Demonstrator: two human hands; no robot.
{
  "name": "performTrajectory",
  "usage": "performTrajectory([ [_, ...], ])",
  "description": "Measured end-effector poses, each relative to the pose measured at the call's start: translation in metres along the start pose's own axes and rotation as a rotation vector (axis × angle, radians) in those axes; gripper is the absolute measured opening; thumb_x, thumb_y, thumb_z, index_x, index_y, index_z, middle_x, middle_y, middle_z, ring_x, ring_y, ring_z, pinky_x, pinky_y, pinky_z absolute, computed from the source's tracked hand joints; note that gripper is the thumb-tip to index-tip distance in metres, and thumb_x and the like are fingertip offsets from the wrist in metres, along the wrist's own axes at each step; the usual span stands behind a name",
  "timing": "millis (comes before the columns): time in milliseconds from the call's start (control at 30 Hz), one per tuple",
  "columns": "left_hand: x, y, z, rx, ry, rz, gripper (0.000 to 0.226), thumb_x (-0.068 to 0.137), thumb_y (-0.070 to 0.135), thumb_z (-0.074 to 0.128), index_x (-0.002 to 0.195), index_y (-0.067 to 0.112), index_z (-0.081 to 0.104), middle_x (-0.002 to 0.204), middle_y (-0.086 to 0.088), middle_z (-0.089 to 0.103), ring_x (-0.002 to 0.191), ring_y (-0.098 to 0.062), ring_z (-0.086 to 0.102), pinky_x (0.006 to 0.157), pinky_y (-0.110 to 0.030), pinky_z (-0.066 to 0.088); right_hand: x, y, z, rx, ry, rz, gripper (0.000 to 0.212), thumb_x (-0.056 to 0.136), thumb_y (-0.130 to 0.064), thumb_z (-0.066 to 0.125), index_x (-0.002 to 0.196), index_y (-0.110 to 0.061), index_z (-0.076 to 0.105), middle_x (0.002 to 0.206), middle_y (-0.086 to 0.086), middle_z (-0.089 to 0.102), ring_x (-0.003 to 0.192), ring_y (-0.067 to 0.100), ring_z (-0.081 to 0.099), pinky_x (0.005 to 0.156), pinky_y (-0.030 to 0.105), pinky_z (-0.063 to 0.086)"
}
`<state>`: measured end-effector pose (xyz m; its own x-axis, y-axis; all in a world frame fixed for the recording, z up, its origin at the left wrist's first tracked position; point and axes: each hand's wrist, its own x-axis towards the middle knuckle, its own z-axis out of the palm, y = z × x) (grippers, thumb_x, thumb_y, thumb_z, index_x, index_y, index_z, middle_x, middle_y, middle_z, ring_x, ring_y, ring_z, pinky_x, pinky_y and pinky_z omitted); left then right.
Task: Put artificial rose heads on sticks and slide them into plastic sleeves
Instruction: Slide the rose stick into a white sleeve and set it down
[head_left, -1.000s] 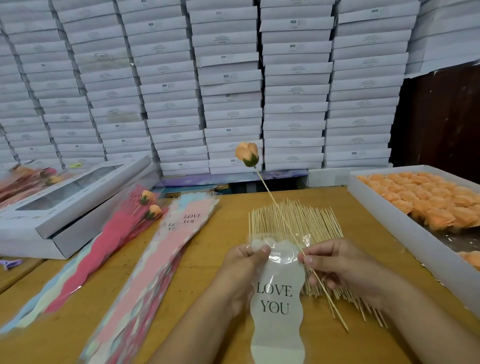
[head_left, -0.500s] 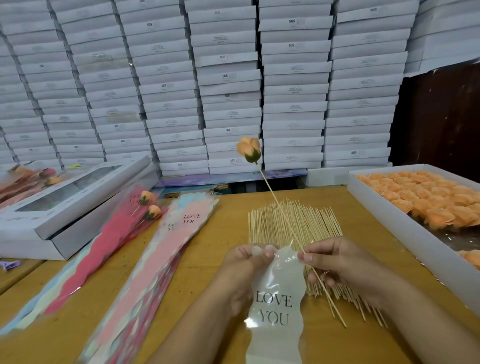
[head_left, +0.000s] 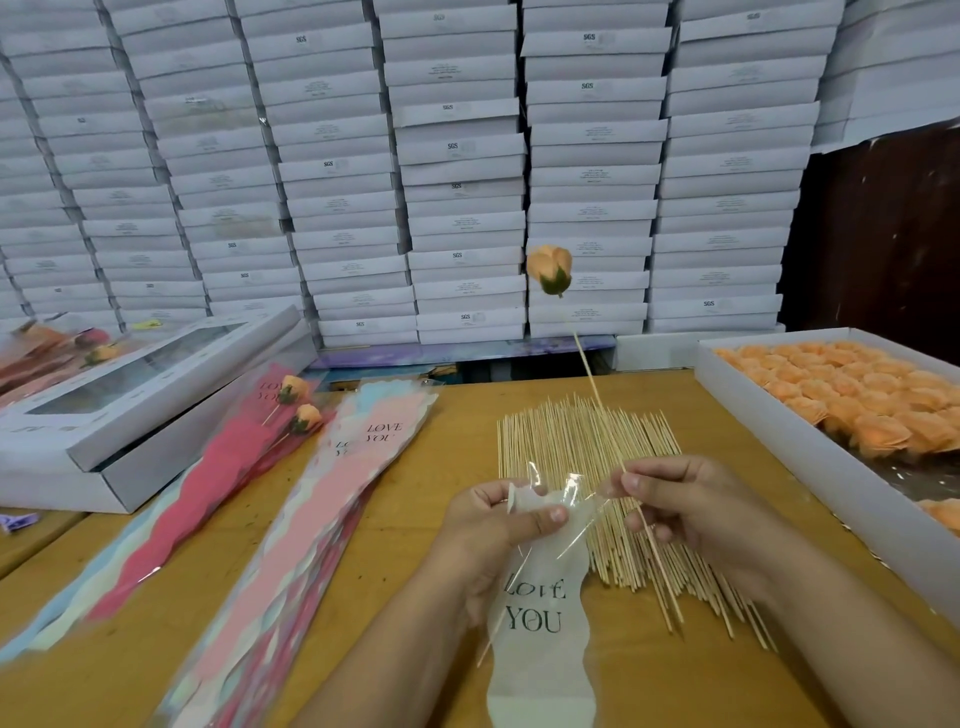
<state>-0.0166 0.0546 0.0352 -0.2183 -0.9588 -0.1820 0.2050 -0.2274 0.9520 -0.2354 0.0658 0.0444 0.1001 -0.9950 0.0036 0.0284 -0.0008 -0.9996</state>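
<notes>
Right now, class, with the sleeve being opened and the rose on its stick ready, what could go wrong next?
1. The left hand pinches only the sleeve mouth; the thin film may close or crease.
2. The right hand holds the stick low, so the rose head may wobble or slip off.
3. The stick's tip could snag the film.

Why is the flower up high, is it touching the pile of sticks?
Apart. The head view shows the flower raised on its own stick, held in the right hand, well above the pile of sticks.

Bare wooden tabletop (head_left: 457, 426) lay open at eleven o'clock; the pale wooden stick pile (head_left: 582, 447) and white cardboard rose tray (head_left: 810, 467) blocked two o'clock.
</notes>
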Motion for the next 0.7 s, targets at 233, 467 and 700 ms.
performTrajectory([
  [233,-0.001,-0.001,0.001,-0.003,-0.023,-0.024,0.054,0.061,0.000,0.088,0.110,-0.005,0.065,0.095,-0.022,0.075,0.074,-0.030,0.074,0.058,-0.034,0.059,0.020,-0.051,0.003,0.162,0.248,-0.180,0.009,0.092,-0.003,0.063,0.097,-0.006,0.070,0.080,0.010,0.077,0.063,0.012,0.071,0.051,0.015,0.052],
  [467,-0.003,0.000,0.002,0.003,-0.028,-0.025,0.067,0.057,0.004,0.088,0.117,-0.009,0.063,0.098,-0.023,0.075,0.075,-0.030,0.074,0.060,-0.036,0.060,0.040,-0.075,0.024,0.214,0.263,-0.256,0.006,0.092,-0.004,0.065,0.095,-0.006,0.070,0.076,0.006,0.077,0.061,0.012,0.071,0.051,0.015,0.051],
  [700,-0.004,0.001,0.001,-0.011,-0.028,-0.015,0.067,0.059,0.004,0.087,0.119,-0.011,0.061,0.099,-0.024,0.075,0.073,-0.029,0.074,0.060,-0.035,0.061,0.040,-0.045,0.032,0.117,0.251,-0.187,0.007,0.093,-0.005,0.066,0.097,-0.007,0.071,0.080,0.008,0.077,0.064,0.013,0.072,0.052,0.016,0.052],
])
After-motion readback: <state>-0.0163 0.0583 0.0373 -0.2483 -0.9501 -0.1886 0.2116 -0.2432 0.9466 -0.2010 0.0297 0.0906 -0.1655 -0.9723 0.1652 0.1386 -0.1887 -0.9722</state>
